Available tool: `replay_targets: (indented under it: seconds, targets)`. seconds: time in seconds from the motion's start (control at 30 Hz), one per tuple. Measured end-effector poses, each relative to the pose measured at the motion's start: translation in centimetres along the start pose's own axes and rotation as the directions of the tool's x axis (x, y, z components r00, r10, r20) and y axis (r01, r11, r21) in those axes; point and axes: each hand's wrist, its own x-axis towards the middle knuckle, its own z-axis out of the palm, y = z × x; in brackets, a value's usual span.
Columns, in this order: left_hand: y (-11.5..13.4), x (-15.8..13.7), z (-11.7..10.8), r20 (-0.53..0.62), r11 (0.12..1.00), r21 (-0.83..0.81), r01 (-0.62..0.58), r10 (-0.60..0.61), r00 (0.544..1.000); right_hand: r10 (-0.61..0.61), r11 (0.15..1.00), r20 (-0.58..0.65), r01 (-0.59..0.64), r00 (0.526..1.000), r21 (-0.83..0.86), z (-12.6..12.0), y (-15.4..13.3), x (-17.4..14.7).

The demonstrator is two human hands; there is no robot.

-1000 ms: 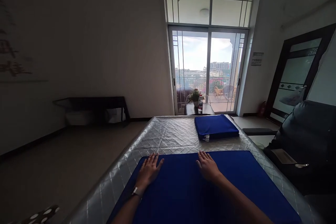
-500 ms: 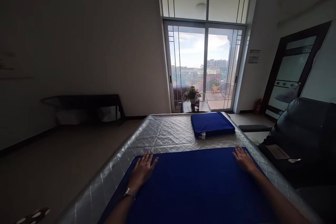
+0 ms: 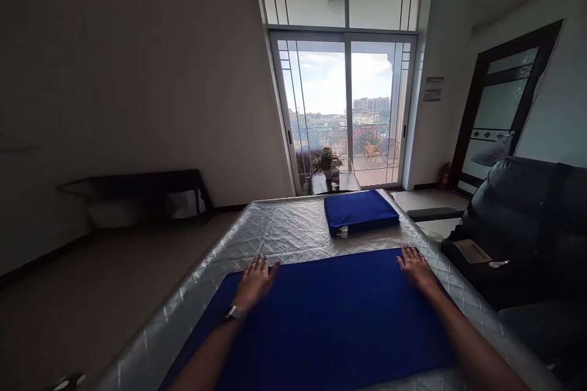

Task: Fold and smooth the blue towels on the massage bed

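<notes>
A blue cloth (image 3: pixel 330 317) lies spread over the near part of a table with a silver quilted cover (image 3: pixel 284 226). My left hand (image 3: pixel 255 281) rests flat near the cloth's far left corner, fingers stretched out and thumb apart. Close to the far right corner, my right hand (image 3: pixel 415 267) lies palm down on the same cloth with its fingers extended. Neither hand grips anything. Beyond them sits a folded blue cloth (image 3: pixel 362 211) with a white tag at its front edge.
Behind the table's far edge stands a small dark table (image 3: pixel 355 184) with a potted plant (image 3: pixel 326 162) and a bottle (image 3: pixel 335 172). A black armchair (image 3: pixel 513 208) is on the right. Sliding glass doors (image 3: pixel 346 110) stand at the back; a dark rack (image 3: pixel 151 192) is at left.
The view has shifted slightly, and the cloth's near edge now shows at the bottom right. Both hands stay flat on the cloth; the left sits slightly farther from its left corner.
</notes>
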Motion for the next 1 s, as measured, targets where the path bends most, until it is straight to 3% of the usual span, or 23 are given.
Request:
replay_targets:
  seconds: [0.07,0.17,0.27,0.37,0.5,0.6,0.7,0.77,0.87,1.0]
  targets:
    - [5.2,-0.1,0.0,-0.021,0.981,-0.029,-0.192,0.192,0.981,-0.004,1.000,0.003,0.004,1.000,-0.008,0.0,0.1,0.1]
    - [12.3,-1.2,1.2,-0.059,0.898,-0.092,-0.429,0.426,0.903,-0.013,1.000,0.007,0.013,1.000,-0.024,0.1,0.2,0.2]
    - [14.8,-2.1,2.8,-0.055,0.855,-0.145,-0.499,0.496,0.866,-0.015,1.000,-0.003,0.015,1.000,-0.026,0.5,0.4,0.4]
    - [11.5,-2.2,4.0,-0.029,0.889,-0.126,-0.440,0.440,0.897,-0.017,1.000,-0.018,0.017,1.000,-0.014,0.9,0.7,0.6]
    - [1.2,-1.8,4.3,-0.031,0.952,-0.049,-0.302,0.300,0.953,-0.016,1.000,-0.021,0.016,1.000,-0.018,1.2,0.8,0.8]
    - [-7.0,-1.8,4.1,0.015,0.998,-0.022,-0.063,0.063,0.998,-0.006,1.000,0.000,0.006,1.000,-0.020,1.0,0.6,0.7]
    - [-12.2,-1.9,4.1,0.049,0.997,-0.020,0.076,-0.075,0.996,-0.001,0.999,0.026,0.002,1.000,-0.036,0.1,0.2,0.3]
    - [-13.5,-2.0,4.2,0.046,0.995,-0.020,0.094,-0.093,0.995,0.001,0.998,0.044,0.002,0.999,-0.062,-0.9,-0.2,-0.1]
    - [-13.3,-2.2,4.4,0.009,0.996,-0.026,0.089,-0.089,0.996,0.023,0.994,0.039,-0.019,0.999,-0.110,-2.8,-1.3,-0.7]
    - [-12.4,-2.3,4.3,-0.063,0.995,-0.071,0.072,-0.077,0.995,-0.033,0.993,-0.010,0.032,0.999,-0.116,-4.4,-5.7,-1.5]
